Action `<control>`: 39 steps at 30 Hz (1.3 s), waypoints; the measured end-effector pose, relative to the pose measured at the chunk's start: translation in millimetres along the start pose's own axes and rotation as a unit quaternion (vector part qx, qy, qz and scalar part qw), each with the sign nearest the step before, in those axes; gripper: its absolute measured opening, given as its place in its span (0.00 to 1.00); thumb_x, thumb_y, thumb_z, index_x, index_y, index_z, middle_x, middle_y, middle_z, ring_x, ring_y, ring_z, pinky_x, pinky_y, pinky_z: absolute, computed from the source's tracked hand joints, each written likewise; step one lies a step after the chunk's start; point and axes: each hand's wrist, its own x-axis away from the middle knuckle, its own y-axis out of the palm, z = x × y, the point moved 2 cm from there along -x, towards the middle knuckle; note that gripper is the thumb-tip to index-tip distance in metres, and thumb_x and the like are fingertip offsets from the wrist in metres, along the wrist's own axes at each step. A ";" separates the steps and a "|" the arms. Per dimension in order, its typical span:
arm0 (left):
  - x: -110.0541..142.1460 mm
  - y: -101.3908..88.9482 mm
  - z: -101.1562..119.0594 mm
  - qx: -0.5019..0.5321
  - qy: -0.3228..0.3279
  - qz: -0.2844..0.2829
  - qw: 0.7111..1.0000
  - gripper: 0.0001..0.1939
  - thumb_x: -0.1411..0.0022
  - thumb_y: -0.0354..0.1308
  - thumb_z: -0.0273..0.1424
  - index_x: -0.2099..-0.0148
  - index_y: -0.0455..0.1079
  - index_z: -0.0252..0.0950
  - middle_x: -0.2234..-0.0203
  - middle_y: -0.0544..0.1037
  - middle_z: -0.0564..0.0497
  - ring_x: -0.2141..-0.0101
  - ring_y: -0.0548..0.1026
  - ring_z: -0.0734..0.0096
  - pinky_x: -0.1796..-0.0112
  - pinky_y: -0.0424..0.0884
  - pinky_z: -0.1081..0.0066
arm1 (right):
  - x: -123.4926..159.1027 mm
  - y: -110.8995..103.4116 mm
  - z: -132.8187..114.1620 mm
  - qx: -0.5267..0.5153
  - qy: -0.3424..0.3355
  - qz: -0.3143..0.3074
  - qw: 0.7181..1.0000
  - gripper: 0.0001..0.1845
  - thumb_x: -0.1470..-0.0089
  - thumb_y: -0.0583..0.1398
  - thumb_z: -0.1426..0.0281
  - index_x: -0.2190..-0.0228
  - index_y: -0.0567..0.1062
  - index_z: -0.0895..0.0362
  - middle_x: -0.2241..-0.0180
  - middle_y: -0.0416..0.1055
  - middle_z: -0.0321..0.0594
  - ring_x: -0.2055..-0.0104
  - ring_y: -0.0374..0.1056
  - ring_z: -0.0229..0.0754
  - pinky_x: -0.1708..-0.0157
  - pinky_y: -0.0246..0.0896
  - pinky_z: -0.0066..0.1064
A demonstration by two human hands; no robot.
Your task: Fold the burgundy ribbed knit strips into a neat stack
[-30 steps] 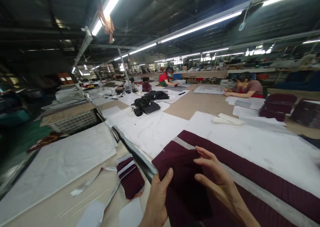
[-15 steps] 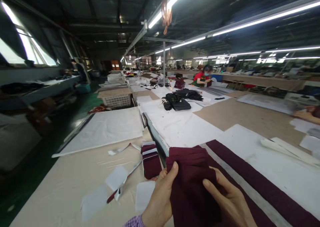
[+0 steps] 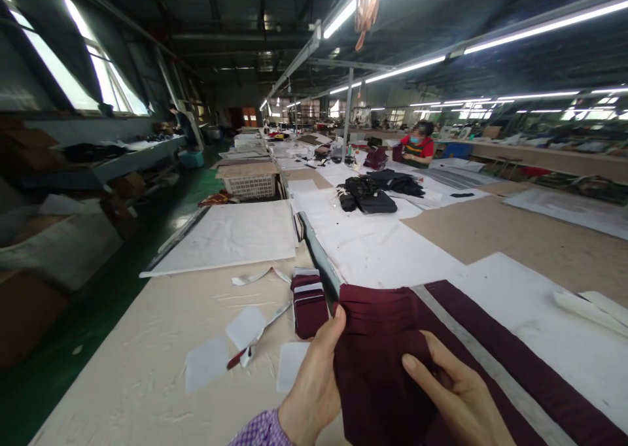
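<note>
A bundle of maroon fabric pieces is held up in front of me, its top edge showing several layers. My left hand grips the bundle's left edge, thumb on the near face. With thumb and fingers, my right hand pinches the fabric at the right side. Behind the bundle, long maroon strips with a pale grey band between them lie on the table. Just left of it sits a small stack of maroon pieces with white layers. White paper-like squares and a thin scrap strip lie nearby.
A narrow gap runs between the two tables. Dark folded garments lie farther along the white-covered table. Across it is a co-worker in red. A plastic crate stands beyond the white sheet at left.
My view has swung left, so the surroundings sit farther right. Both hands still hold the maroon bundle, and its near face now looks flatter. The co-worker's posture has shifted.
</note>
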 end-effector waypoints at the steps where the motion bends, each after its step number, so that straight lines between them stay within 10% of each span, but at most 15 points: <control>1: 0.8 0.1 0.2 -0.004 -0.002 0.000 1.000 0.23 0.36 0.50 0.40 0.45 0.68 0.30 0.51 0.77 0.40 0.47 0.70 0.53 0.43 0.60 0.56 | -0.7 1.0 0.9 0.005 -0.011 0.001 1.000 0.16 0.51 0.64 0.59 0.61 0.78 0.53 0.54 0.75 0.43 0.54 0.71 0.49 0.54 0.68 0.32; 6: 2.8 -7.7 -1.3 -0.011 -0.021 -0.045 0.999 0.28 0.38 0.48 0.48 0.47 0.70 0.32 0.53 0.78 0.40 0.47 0.71 0.53 0.44 0.62 0.56 | -1.3 -0.5 6.5 -0.011 -0.010 0.048 0.999 0.16 0.50 0.63 0.58 0.61 0.77 0.52 0.58 0.75 0.39 0.58 0.71 0.44 0.59 0.68 0.27; 12: 5.7 -14.9 -5.3 -0.112 0.068 -0.047 0.990 0.22 0.54 0.68 0.24 0.54 0.73 0.36 0.60 0.81 0.45 0.56 0.77 0.56 0.50 0.68 0.58 | -0.4 2.2 6.0 -0.035 -0.020 0.069 0.997 0.14 0.51 0.65 0.59 0.63 0.77 0.51 0.62 0.75 0.37 0.63 0.71 0.42 0.63 0.70 0.26; 24: 3.7 -18.0 -3.2 -0.149 0.051 0.020 0.987 0.17 0.55 0.68 0.24 0.59 0.75 0.34 0.66 0.82 0.46 0.66 0.79 0.63 0.62 0.72 0.67 | -2.1 2.7 -4.5 0.008 -0.035 0.146 0.989 0.23 0.57 0.66 0.59 0.58 0.72 0.51 0.60 0.75 0.39 0.59 0.71 0.45 0.63 0.69 0.29; 39: 8.2 -12.3 9.2 -0.097 0.067 0.060 0.991 0.14 0.45 0.63 0.34 0.57 0.74 0.33 0.61 0.82 0.44 0.57 0.77 0.58 0.51 0.69 0.60 | -1.5 13.4 -5.7 -0.021 0.034 0.028 0.999 0.24 0.54 0.66 0.58 0.55 0.77 0.54 0.53 0.75 0.44 0.51 0.71 0.54 0.49 0.67 0.38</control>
